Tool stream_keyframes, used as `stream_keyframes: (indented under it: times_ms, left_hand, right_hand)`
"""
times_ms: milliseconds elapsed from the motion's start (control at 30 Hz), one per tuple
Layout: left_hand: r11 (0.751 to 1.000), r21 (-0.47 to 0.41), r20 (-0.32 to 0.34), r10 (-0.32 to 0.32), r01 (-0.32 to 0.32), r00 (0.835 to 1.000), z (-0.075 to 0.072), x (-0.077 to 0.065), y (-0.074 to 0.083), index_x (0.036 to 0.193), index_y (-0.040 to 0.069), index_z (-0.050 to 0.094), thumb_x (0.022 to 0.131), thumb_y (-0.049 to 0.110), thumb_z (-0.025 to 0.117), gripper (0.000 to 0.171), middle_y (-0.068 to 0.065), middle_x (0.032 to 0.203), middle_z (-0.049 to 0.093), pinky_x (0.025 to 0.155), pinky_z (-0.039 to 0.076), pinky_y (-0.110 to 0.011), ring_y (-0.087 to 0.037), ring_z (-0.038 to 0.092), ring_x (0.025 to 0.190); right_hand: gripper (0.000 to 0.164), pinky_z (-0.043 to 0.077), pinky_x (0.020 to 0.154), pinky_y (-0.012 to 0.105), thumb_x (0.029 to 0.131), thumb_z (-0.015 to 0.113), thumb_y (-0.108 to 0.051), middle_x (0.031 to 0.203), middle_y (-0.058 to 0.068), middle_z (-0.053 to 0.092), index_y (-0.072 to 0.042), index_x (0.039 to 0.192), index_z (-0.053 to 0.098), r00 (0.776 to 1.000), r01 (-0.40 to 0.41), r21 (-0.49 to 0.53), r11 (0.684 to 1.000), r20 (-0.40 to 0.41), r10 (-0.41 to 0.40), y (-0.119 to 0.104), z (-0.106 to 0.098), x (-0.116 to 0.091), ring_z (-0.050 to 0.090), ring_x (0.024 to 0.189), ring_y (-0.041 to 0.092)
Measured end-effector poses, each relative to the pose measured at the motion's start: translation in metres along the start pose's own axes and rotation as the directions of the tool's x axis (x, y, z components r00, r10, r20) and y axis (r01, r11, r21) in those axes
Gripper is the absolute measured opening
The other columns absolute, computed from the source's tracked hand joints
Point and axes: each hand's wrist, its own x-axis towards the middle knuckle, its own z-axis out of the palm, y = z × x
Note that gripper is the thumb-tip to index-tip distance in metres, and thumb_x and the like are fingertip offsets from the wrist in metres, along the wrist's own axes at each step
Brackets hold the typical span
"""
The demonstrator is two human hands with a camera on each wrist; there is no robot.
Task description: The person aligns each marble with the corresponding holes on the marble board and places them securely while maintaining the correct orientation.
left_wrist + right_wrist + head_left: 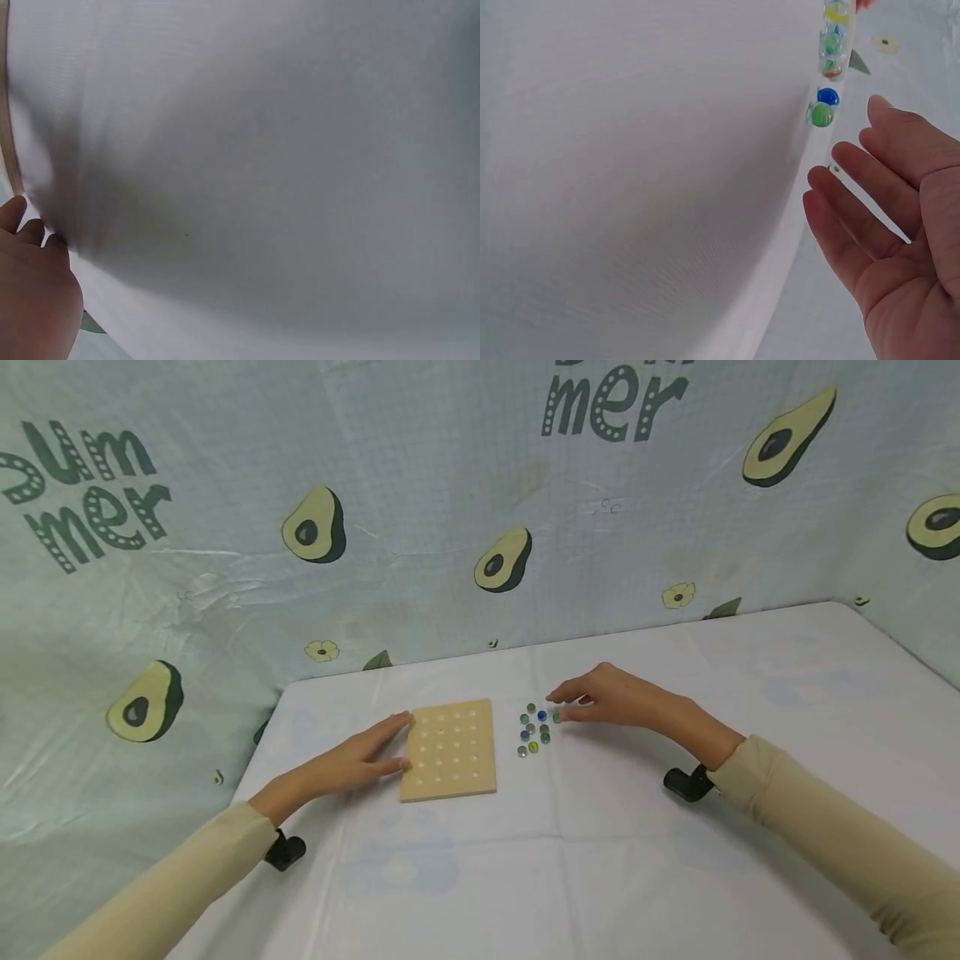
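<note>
Right hand [617,695]: fingers parted, loosely bent, holding nothing, beside a green marble [557,717]. Left hand [358,757]: spread fingers touch left edge of the board [448,752], gripping nothing, presumably steadying it. Other marbles [531,728] clustered right of board on tabletop [480,893], likely for easy reach.

plain beige long sleeves btw, left sleeve [180,885] and right sleeve [825,831] both ending just behind the wrist. left hand [363,753] and right hand [618,695] are bare, stubby black left camera [288,852] and black right camera [686,784] just behind them.
</note>
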Motion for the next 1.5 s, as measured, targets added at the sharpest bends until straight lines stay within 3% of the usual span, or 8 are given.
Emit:
stream_keyframes:
  times_ms: [367, 833, 1167, 1500]
  left_hand:
    - [0.999, 0.052, 0.019, -0.007, 0.006, 1.000, 0.002, 0.005, -0.008, 0.165, 0.017, 0.016, 0.102, 0.053, 0.056, 0.083, -0.009, 0.170, 0.014, 0.123, 0.017, -0.058, -0.032, 0.011, 0.156]
    - [0.997, 0.081, 0.015, -0.020, 0.019, 1.000, 0.005, 0.006, -0.010, 0.165, 0.018, 0.014, 0.101, 0.054, 0.057, 0.085, -0.009, 0.170, 0.012, 0.123, 0.015, -0.059, -0.034, 0.009, 0.156]
    - [0.996, 0.082, 0.011, -0.020, 0.019, 1.000, 0.003, 0.003, -0.009, 0.165, 0.017, 0.016, 0.101, 0.053, 0.057, 0.084, -0.013, 0.169, 0.014, 0.122, 0.016, -0.061, -0.037, 0.012, 0.155]
    - [0.990, 0.140, 0.063, -0.038, 0.029, 0.997, -0.005, 0.005, -0.002, 0.165, 0.016, 0.015, 0.099, 0.059, 0.057, 0.089, -0.011, 0.169, 0.015, 0.122, 0.020, -0.057, -0.033, 0.016, 0.155]
  right_hand:
    - [0.028, 0.059, 0.084, 0.031, 0.086, 0.084, -0.017, 0.101, -0.003, 0.077, -0.010, 0.113, 0.080, 0.999, 0.034, 0.057, 0.998, -0.028, -0.033, 0.014, 0.003, 0.011, 0.070, 0.091, 0.010]
    - [0.021, 0.059, 0.079, 0.023, 0.081, 0.087, -0.015, 0.100, -0.002, 0.079, -0.012, 0.102, 0.083, 0.993, 0.121, 0.071, 0.990, 0.008, -0.121, 0.025, 0.003, 0.025, 0.073, 0.091, 0.009]
    - [0.017, 0.059, 0.077, 0.023, 0.082, 0.087, -0.014, 0.097, -0.002, 0.079, -0.011, 0.098, 0.084, 0.980, 0.199, 0.020, 0.980, -0.012, -0.199, 0.023, 0.002, 0.026, 0.073, 0.090, 0.009]
    - [0.018, 0.059, 0.074, 0.025, 0.083, 0.086, -0.016, 0.097, -0.001, 0.079, -0.010, 0.099, 0.084, 0.976, 0.216, 0.000, 0.977, -0.020, -0.215, 0.023, -0.001, 0.028, 0.073, 0.086, 0.008]
